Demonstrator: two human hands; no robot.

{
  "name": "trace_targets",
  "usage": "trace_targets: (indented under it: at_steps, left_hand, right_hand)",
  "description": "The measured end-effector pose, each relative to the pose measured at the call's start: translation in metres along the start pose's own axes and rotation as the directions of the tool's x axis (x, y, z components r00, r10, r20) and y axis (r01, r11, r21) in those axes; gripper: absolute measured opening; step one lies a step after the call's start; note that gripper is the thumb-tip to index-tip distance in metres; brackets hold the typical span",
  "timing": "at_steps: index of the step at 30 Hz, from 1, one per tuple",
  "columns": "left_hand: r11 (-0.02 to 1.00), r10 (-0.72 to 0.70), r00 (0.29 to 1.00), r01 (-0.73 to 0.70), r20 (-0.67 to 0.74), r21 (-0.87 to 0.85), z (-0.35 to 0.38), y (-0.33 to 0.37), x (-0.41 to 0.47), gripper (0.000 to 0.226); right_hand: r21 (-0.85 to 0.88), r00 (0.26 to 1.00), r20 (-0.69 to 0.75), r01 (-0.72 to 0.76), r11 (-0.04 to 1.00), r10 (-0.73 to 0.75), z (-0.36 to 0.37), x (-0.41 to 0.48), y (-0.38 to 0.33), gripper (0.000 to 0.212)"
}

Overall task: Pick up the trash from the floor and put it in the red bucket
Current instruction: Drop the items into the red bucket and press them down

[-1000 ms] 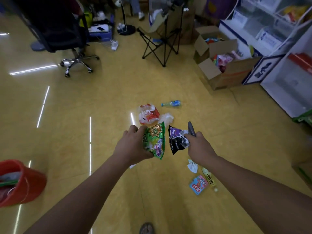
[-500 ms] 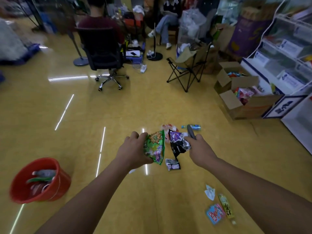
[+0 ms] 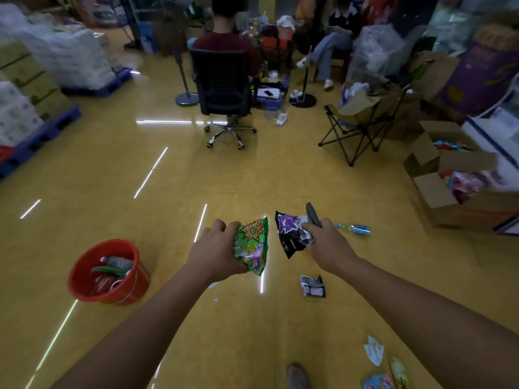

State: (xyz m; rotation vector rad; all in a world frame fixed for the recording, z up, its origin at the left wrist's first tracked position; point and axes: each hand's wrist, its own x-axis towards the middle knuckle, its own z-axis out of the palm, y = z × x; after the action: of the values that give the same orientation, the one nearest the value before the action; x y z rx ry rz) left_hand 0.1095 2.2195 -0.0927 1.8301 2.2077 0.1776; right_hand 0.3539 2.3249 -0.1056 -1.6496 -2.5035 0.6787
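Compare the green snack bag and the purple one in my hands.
The green bag is in the left hand; the purple and black bag is in the right hand. The right hand also grips a grey object with its bag; the green bag is held alone. Both are off the floor, outside the red bucket.

The floor (image 3: 118,226) is a hard, high-gloss yellow, smooth enough to throw the ceiling lights back as white streaks. The red bucket (image 3: 123,297) is smooth plastic with a soft sheen. The green packet (image 3: 252,242) and the purple-and-black packet (image 3: 289,234) are thin printed film, shiny and crinkled; the crumpled wrapper (image 3: 311,286) on the floor looks the same sort. The bottle (image 3: 354,228) is clear plastic. The cardboard boxes (image 3: 438,197) are matt brown. The office chair (image 3: 224,80) has a matt black back over a polished metal base, and the folding chair (image 3: 358,106) is cloth on thin dark tubes
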Motion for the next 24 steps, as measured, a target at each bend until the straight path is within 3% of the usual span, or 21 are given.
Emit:
trace_targets:
  at_steps: [12,24]
  left_hand:
    - [0.955,-0.298,0.953,0.296,-0.062,-0.035,-0.021,-0.051,0.002,0.107]
    - [0.813,-0.581,0.806,0.565,-0.116,-0.145,-0.024,-0.092,-0.023,0.107]
  right_hand:
    - [-0.009,0.956,0.119,0.272,0.962,-0.269,0.005,0.092,-0.047,0.05]
    - [0.002,0.822,0.253,0.527,0.85,-0.51,0.037,0.167,-0.129,0.052]
